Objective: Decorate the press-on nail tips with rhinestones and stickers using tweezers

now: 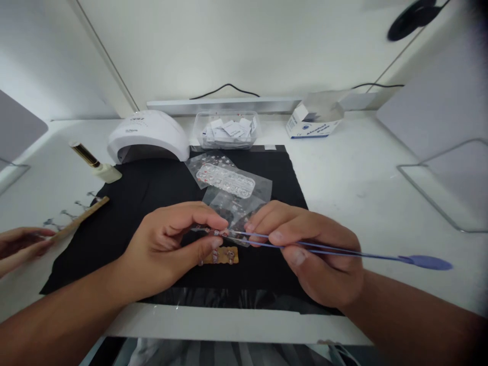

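My left hand [163, 246] is closed, thumb and forefinger pinching a small piece with red and white decorations [217, 232]; the fingers hide part of it. Blue tweezers [381, 256] are gripped in my right hand [320, 249], their tips reaching the decorated piece. Just beneath the left fingertips, a small tan wavy-edged stand [234, 255] bears small pinkish shiny pieces. Clear plastic sheets [263, 189] with small specks lie behind both hands. On them rests a clear compartment case [225, 180] of tiny decorations.
A black mat [152, 185] covers the table's middle. Behind stand a white nail lamp [148, 129], a clear tub [229, 142] of packets and an alcohol pad box [314, 124]. A polish bottle [109, 173] leans left. Another person's hand [26, 246] touches a wooden strip [82, 217] with metal holders.
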A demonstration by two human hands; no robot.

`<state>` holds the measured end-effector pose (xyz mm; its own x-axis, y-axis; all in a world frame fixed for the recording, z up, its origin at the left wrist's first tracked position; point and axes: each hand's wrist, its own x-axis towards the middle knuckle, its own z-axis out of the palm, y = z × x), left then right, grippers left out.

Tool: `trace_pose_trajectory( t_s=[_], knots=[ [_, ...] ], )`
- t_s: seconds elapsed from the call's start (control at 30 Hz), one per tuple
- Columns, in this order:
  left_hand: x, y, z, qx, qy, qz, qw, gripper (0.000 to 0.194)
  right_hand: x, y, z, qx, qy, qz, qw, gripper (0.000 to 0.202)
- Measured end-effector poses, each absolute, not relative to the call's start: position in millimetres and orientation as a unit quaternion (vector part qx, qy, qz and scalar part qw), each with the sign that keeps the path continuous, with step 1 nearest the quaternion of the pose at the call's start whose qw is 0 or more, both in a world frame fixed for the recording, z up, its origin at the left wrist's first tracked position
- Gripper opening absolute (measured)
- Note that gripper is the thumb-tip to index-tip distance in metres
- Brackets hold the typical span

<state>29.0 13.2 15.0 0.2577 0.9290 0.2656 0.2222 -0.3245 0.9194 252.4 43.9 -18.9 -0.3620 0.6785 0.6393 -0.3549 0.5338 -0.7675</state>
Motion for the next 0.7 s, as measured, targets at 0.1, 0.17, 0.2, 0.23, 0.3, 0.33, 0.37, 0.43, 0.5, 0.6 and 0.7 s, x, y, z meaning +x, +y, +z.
trace_pose_trajectory(
  t_s=[0.1,0.17,0.2,0.23,0.3,0.33,0.37,0.43,0.5,0.6,0.7],
  knots=[
    [28.9,12.4,14.9,0.685,0.421,0.442,0.398,0.022,252.7,44.6,-17.9,-0.125,-0.685,0.461,0.550,0.026],
    [28.8,12.4,14.5,0.691,0.420,0.441,0.389,0.022,252.6,45.0,-18.7,-0.121,-0.681,0.467,0.551,0.026],
    [28.8,12.4,14.4,0.694,0.419,0.441,0.384,0.022,252.4,45.1,-19.4,-0.120,-0.677,0.471,0.552,0.026],
    [28.8,12.4,14.2,0.697,0.418,0.441,0.380,0.021,252.1,45.2,-20.2,-0.119,-0.672,0.476,0.554,0.026],
    [29.0,12.1,14.0,0.702,0.416,0.440,0.375,0.021,251.4,45.0,-21.4,-0.118,-0.664,0.483,0.559,0.025],
    [29.2,11.9,13.9,0.704,0.418,0.439,0.371,0.021,251.1,44.8,-21.6,-0.118,-0.661,0.483,0.562,0.025],
    [29.3,11.6,13.7,0.705,0.421,0.437,0.366,0.022,250.9,44.6,-21.5,-0.117,-0.660,0.482,0.564,0.025],
    [29.7,11.0,13.3,0.709,0.426,0.435,0.356,0.024,250.6,44.2,-20.1,-0.117,-0.660,0.480,0.566,0.025],
    [29.9,10.5,12.7,0.711,0.426,0.434,0.353,0.025,250.8,44.2,-17.8,-0.120,-0.664,0.477,0.563,0.026],
    [29.5,9.6,12.4,0.706,0.423,0.439,0.361,0.025,251.4,44.7,-14.5,-0.116,-0.683,0.463,0.554,0.029],
    [29.0,9.2,13.1,0.707,0.411,0.444,0.365,0.027,251.9,45.4,-12.8,-0.110,-0.697,0.454,0.544,0.031]
  ],
)
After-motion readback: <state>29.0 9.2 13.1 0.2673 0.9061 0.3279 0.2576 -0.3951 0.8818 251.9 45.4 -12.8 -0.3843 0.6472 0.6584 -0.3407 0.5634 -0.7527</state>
